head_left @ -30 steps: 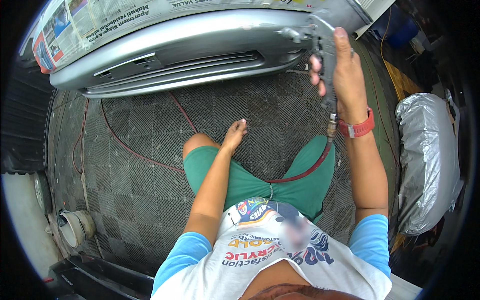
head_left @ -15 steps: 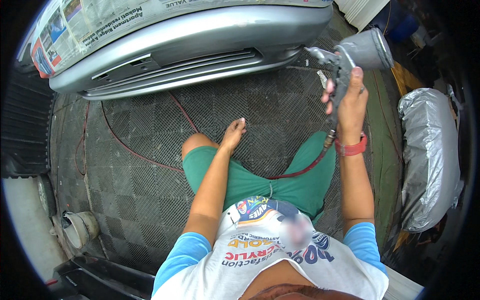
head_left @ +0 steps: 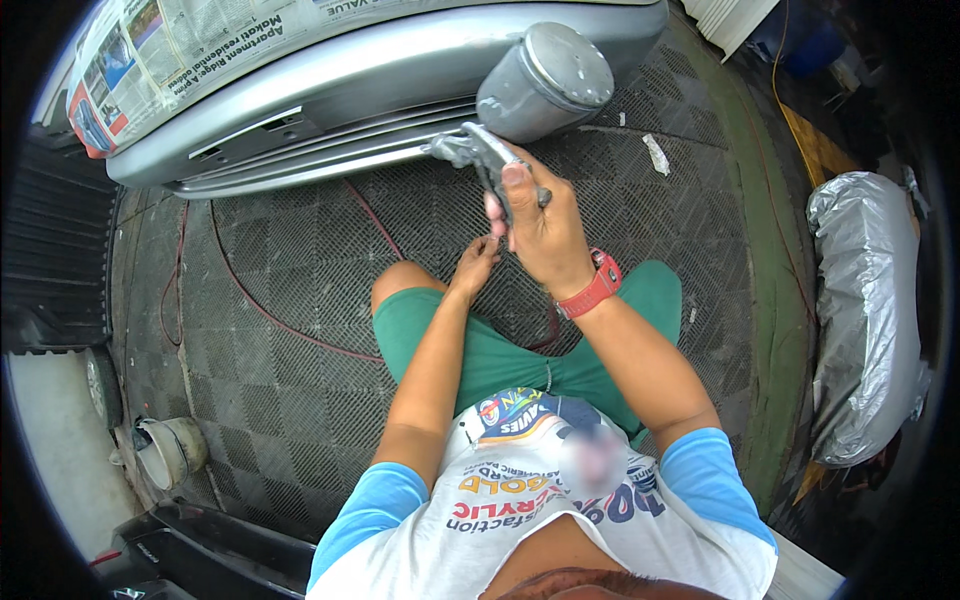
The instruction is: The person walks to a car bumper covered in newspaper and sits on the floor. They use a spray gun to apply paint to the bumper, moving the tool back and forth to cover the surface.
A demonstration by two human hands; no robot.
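Note:
My right hand (head_left: 545, 225) is wrapped round a paint-smeared spray gun (head_left: 490, 165), its grey paint cup (head_left: 548, 85) tilted up and away from me. The gun's nozzle end points left, close to the lower lip of a silver car bumper (head_left: 380, 75). From this view the cup overlaps the bumper's right half. My left hand (head_left: 474, 268) is just below the gun, its fingers curled together near my right fingers; I see nothing in it, and whether the hands touch I cannot tell. A red air hose (head_left: 290, 338) runs over the floor and behind my right forearm.
Newspaper masking (head_left: 190, 60) covers the panel above the bumper. Dark ribbed matting (head_left: 270, 240) lies underfoot. At the right is a silver-wrapped bulky object (head_left: 865, 320); at the lower left, a dirty white bucket (head_left: 170, 455). A white scrap (head_left: 656, 155) lies on the matting.
My right hand has swung the spray gun leftward from the bumper's right end to in front of its right-centre part. My left hand has barely moved, its fingers now more curled.

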